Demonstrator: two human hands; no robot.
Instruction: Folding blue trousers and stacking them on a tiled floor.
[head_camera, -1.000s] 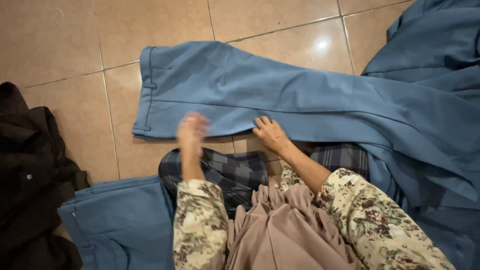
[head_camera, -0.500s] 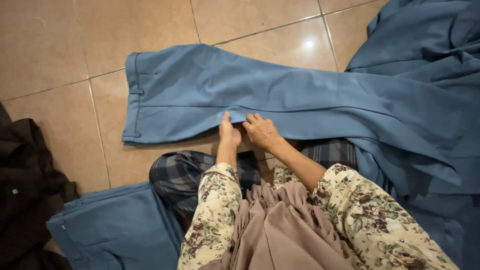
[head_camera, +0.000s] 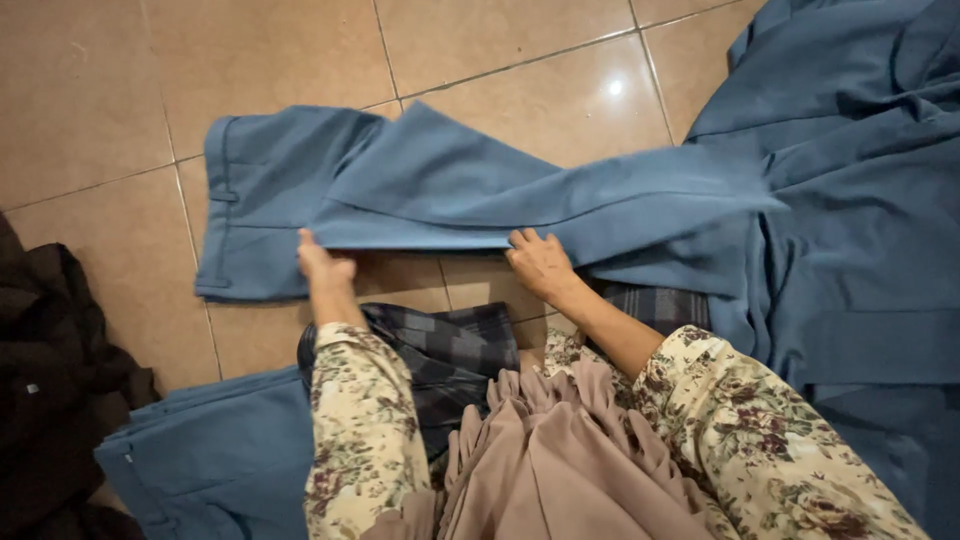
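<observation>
The blue trousers (head_camera: 420, 190) lie on the tiled floor (head_camera: 120, 90), partly folded over. The left hand (head_camera: 322, 262) grips their near edge; the right hand (head_camera: 540, 265) rests flat and open on that edge. A folded blue garment (head_camera: 210, 460) lies near the left sleeve, dark clothing (head_camera: 50, 380) beyond it.

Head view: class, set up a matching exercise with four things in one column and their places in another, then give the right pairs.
Things:
1. blue trousers
2. black garment
3. folded blue cloth
4. right hand

Places:
A. far left, on the floor
B. bottom left, beside the left sleeve
C. spread across the tiles, ahead of both hands
D. on the trousers' near edge, right of the left hand

Pairs: 1-C, 2-A, 3-B, 4-D
</observation>
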